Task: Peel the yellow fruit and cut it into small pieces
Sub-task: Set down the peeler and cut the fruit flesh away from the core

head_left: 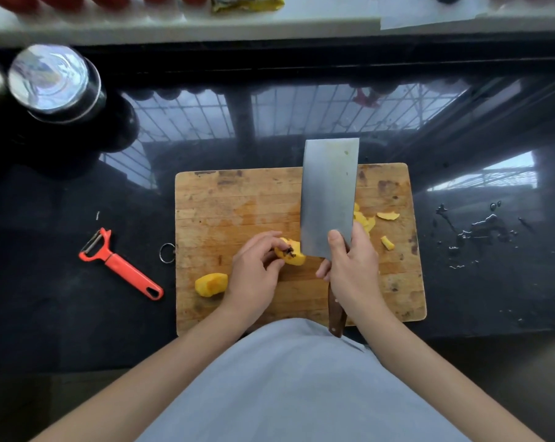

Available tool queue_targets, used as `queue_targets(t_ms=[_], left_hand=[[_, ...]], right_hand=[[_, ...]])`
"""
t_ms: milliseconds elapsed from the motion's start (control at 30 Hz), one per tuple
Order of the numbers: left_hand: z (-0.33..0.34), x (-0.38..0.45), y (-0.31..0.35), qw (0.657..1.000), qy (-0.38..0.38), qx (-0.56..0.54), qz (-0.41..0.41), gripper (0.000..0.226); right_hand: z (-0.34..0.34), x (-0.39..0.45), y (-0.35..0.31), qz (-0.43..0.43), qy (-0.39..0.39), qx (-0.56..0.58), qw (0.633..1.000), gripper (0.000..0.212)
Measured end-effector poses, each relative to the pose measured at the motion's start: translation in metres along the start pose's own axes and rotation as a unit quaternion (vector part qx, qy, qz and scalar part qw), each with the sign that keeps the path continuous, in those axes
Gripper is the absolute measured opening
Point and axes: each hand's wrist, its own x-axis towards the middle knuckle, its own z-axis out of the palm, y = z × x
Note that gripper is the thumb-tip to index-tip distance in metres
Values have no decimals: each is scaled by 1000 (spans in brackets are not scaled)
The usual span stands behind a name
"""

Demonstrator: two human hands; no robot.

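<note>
The peeling looks finished and the cutting is only begun — that is my reading of how things lie on the wooden cutting board. The yellow fruit has been split: one peeled half lies near the board's lower-left corner, apart from both hands, while the other half sits toward the board's middle, its dark pit area showing on top. The left hand pinches this middle half with curled fingertips, seemingly working at the dark core. The right hand is clenched round the handle of the cleaver, whose broad blade stands just right of the held half, nearly touching it; whether the edge rests on the board I cannot tell. Scraps of yellow peel lie at the board's right side, beyond the blade, and one small piece sits below them. The orange peeler lies on the dark counter to the left of the board, set aside. Left to do, as I judge — clearing the pit, then chopping both halves small.
</note>
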Motion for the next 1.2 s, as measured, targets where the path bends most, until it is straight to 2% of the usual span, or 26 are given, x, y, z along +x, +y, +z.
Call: queue_targets(t_ms=[133, 300, 433, 567, 733, 1200], left_hand=[[-1, -1, -3, 999, -5, 10, 30, 32], [0, -3, -4, 1000, -3, 18, 24, 33], [3, -7, 2, 996, 11, -38, -84, 31], [12, -4, 11, 982, 38, -84, -165, 16], [16, 9, 21, 952, 82, -132, -263, 22], [16, 8, 19, 960, 70, -103, -251, 13]], right_hand=[[2, -1, 0, -14, 13, -1, 1000, 11], [8, -3, 3, -25, 0, -21, 999, 12], [12, -8, 5, -21, 9, -20, 1000, 15], [14, -12, 6, -40, 14, -37, 998, 17], [11, -15, 8, -47, 32, -74, 996, 16], [12, -16, 11, -58, 20, -75, 995, 18]])
